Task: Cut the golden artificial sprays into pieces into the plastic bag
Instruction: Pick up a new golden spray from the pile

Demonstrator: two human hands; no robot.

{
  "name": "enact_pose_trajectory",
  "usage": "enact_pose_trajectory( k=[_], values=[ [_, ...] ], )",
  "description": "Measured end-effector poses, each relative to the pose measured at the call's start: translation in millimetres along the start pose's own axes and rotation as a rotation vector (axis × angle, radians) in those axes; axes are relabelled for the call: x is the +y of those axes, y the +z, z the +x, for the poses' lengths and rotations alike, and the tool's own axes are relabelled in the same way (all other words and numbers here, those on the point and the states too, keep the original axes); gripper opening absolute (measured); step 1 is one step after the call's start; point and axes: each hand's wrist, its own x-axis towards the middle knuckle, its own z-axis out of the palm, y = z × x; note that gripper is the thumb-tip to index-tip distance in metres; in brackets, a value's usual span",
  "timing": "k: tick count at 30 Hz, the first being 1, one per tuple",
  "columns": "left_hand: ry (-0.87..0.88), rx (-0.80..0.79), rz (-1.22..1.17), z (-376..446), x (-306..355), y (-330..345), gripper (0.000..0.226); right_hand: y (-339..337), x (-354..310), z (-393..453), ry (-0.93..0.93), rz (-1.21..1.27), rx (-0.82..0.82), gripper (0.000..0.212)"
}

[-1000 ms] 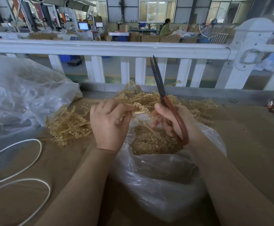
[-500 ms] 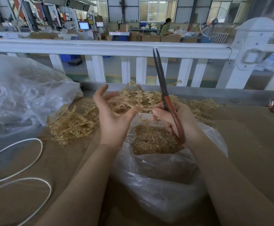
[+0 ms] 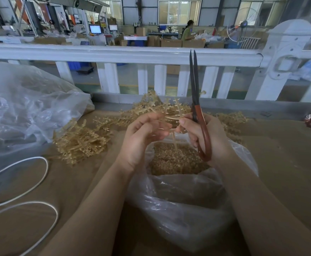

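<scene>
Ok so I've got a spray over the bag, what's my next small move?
Probably tip the scissors down to the spray and snip. Their blades point up, nearly closed, away from it, while both hands pinch it above the open plastic bag.

White cord (image 3: 40, 174), white railing (image 3: 125, 54)

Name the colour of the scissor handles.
Reddish-brown scissor handles, held in the right hand; head view.
</scene>
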Motion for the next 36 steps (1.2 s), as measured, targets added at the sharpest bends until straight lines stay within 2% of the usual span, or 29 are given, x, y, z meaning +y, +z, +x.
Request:
enact_pose_trajectory(
  k=[9,13,18,21,26,36],
  values=[
    [0.099,0.002,0.024,-2.5,1.4,2.5,0.026,0.2,1.2,0.5,-0.009,-0.009,-0.007,0.005],
    [0.112,-0.003,0.056,-2.2,2.0,3.5,0.013,-1.1,2.5,0.5,-0.04,-0.02,-0.043,0.019],
    [0.087,-0.066,0.081,-1.2,0.6,1.7,0.006,-0.7,3.9,0.9,-0.061,-0.02,-0.08,0.009],
    [0.089,-0.109,0.095,-1.1,-2.3,2.5,0.018,1.5,5.3,0.9,-0.067,-0.049,-0.088,0.01],
    [0.096,-0.099,0.098,-1.0,-3.0,3.6,0.007,2.3,6.4,0.8,-0.038,-0.073,-0.083,0.007],
    [0.087,-0.096,0.151,-3.8,1.6,5.1,0.019,2.3,7.2,1.5,-0.019,-0.08,-0.09,0.004]
  ],
)
